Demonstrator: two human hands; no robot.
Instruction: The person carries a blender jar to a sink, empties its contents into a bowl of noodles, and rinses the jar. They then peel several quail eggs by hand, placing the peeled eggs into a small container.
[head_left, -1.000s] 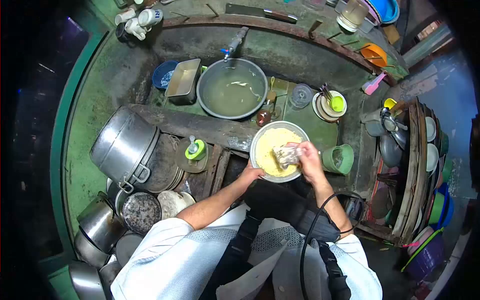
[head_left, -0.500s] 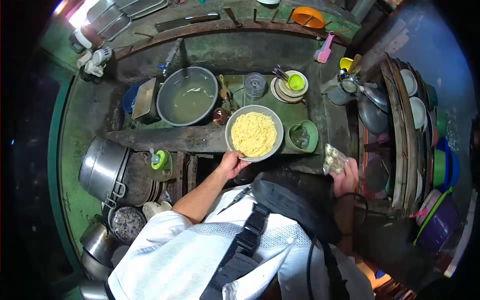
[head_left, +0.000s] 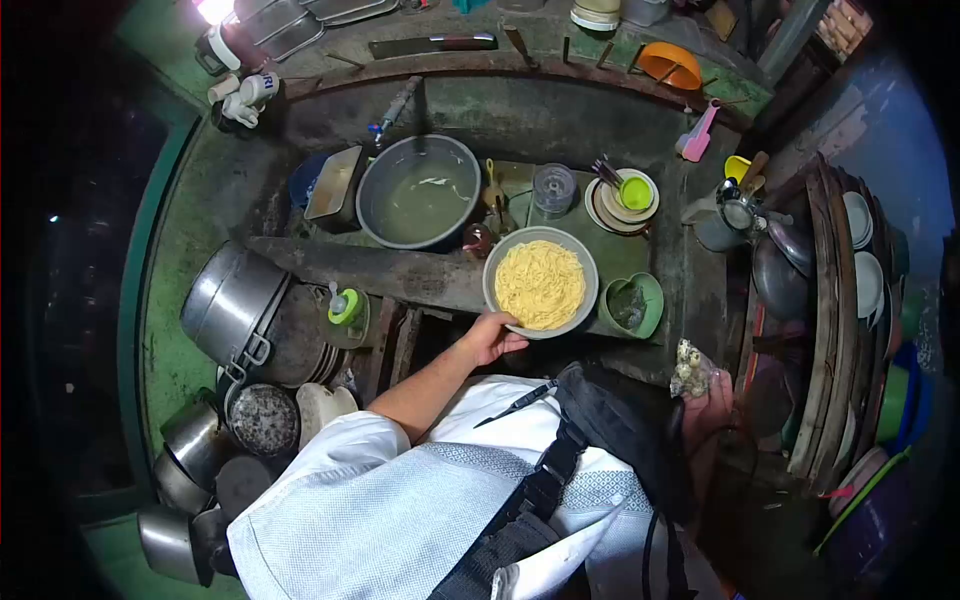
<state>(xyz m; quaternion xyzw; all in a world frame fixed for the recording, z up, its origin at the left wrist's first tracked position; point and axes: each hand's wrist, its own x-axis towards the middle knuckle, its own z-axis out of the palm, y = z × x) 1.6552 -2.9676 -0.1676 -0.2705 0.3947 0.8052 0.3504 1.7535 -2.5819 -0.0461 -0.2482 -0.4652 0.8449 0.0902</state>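
Observation:
My left hand (head_left: 492,338) grips the near rim of a grey bowl (head_left: 590,298), fingers under it and thumb near the edge. Yellow noodles (head_left: 540,285) fill the bowl, which is held over the front ledge of the sink. Off to the right, my right hand (head_left: 708,400) is closed around a clear plastic bag (head_left: 692,370) of small pale round pieces whose kind I cannot make out. Between the hands, a green heart-shaped basin (head_left: 648,308) with something dark in it stands at the sink's front right corner.
A large grey tub (head_left: 365,195) of cloudy water stands in the sink below a tap (head_left: 395,110). Stacked plates with a green cup (head_left: 635,193) are at the right. Metal pots (head_left: 232,295) crowd the left, and a wooden dish rack (head_left: 825,320) stands on the right.
The whole view has shifted, with the sink now farther right and slightly lower in the picture. Both hands keep their holds on the bowl and the bag.

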